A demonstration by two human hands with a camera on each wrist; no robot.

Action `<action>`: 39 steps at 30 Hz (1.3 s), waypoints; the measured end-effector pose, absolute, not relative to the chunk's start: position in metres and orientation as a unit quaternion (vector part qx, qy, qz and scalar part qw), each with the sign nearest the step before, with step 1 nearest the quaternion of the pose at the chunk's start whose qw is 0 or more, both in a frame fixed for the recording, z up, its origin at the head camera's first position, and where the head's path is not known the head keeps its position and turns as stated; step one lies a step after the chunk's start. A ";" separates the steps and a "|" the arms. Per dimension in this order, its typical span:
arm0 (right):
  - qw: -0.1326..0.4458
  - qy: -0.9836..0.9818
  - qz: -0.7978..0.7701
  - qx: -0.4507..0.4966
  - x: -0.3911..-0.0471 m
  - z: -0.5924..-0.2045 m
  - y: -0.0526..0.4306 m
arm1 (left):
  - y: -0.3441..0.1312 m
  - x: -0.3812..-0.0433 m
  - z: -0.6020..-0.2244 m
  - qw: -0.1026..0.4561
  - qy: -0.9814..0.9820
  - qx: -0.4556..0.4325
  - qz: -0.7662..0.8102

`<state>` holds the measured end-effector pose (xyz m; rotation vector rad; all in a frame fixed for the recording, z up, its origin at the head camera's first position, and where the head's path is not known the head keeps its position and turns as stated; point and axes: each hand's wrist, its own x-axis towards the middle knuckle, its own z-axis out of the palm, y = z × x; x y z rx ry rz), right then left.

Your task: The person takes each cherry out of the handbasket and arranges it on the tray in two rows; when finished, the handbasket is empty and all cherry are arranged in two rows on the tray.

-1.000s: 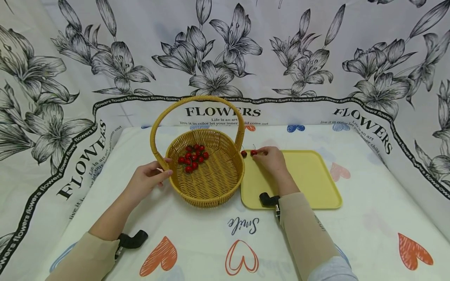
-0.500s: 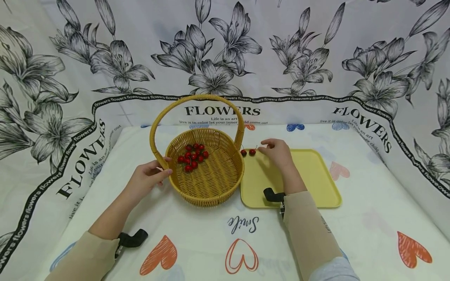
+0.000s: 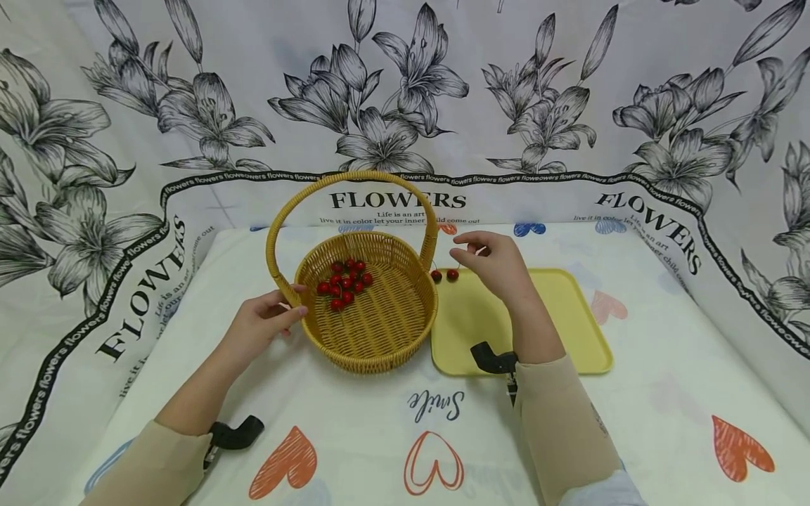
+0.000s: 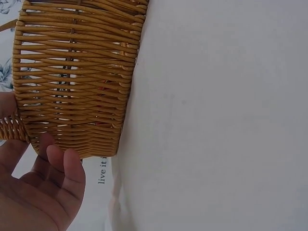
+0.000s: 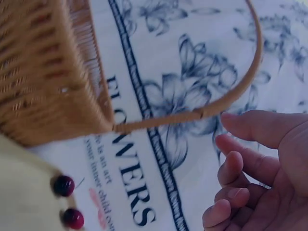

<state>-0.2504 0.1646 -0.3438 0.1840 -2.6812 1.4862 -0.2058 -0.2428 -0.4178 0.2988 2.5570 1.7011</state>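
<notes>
A round wicker basket (image 3: 373, 362) with a tall arched handle stands left of the yellow tray (image 3: 468, 330). Inside it, several red cherries (image 3: 346, 282) lie clustered at the left. My left hand (image 3: 262, 320) grips the basket at the foot of its handle, thumb over the rim; the left wrist view has its fingers against the wicker wall (image 4: 77, 72). Two cherries, a darker one (image 3: 436, 276) and a brighter one (image 3: 452, 275), sit side by side at the tray's far left corner. Just above them hovers my right hand (image 3: 496, 267), holding nothing, fingers loosely bent.
White cloth printed with hearts (image 3: 283, 462) covers the table. Behind it hangs a flower-printed curtain (image 3: 386, 133). The basket's arched handle (image 3: 357, 176) rises beside the right hand.
My right hand has let go of the brighter cherry, which stays at the tray's corner, and has lifted away up and slightly right. My left hand keeps its grip on the basket.
</notes>
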 end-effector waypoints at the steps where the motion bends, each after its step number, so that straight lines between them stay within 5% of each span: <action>1: 0.033 -0.869 0.489 0.064 -0.247 -0.340 0.161 | -0.243 -0.205 -0.418 0.028 0.829 0.096 0.550; 23: -0.070 -0.859 0.470 0.190 -0.225 -0.339 0.028 | -0.246 -0.207 -0.421 0.025 0.827 0.103 0.552; 33: -0.134 -0.882 0.418 0.170 -0.239 -0.358 -0.014 | -0.246 -0.207 -0.422 0.022 0.833 0.102 0.543; 39: -0.125 -0.914 0.357 0.144 -0.249 -0.369 -0.028 | -0.246 -0.206 -0.421 0.020 0.834 0.102 0.542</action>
